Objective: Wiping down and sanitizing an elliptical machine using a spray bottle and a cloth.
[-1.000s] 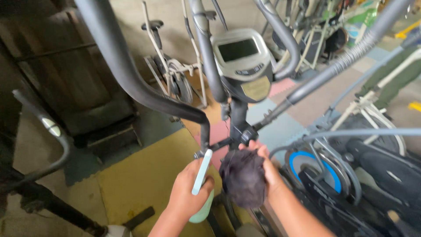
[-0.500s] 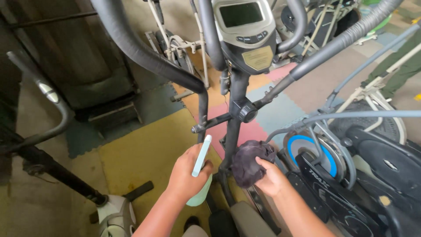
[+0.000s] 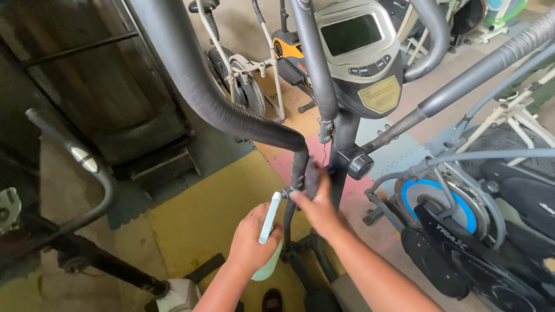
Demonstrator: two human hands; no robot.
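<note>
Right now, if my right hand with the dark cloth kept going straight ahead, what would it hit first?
Probably the grey upright post of the exercise machine: the right hand already presses its dark cloth beside it, though depth is unclear.

Pale green spray bottle [image 3: 267, 242] with light-blue trigger, roughly upright beside the machine post; dark cloth [image 3: 311, 177] pressed against black handlebar tube [image 3: 298, 167].

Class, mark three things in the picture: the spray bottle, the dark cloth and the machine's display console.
spray bottle [image 3: 269, 218], head view, on its pale blue trigger.
dark cloth [image 3: 311, 176], head view, on the fold above the right hand's fingers.
display console [image 3: 354, 34], head view, on its screen.
</note>
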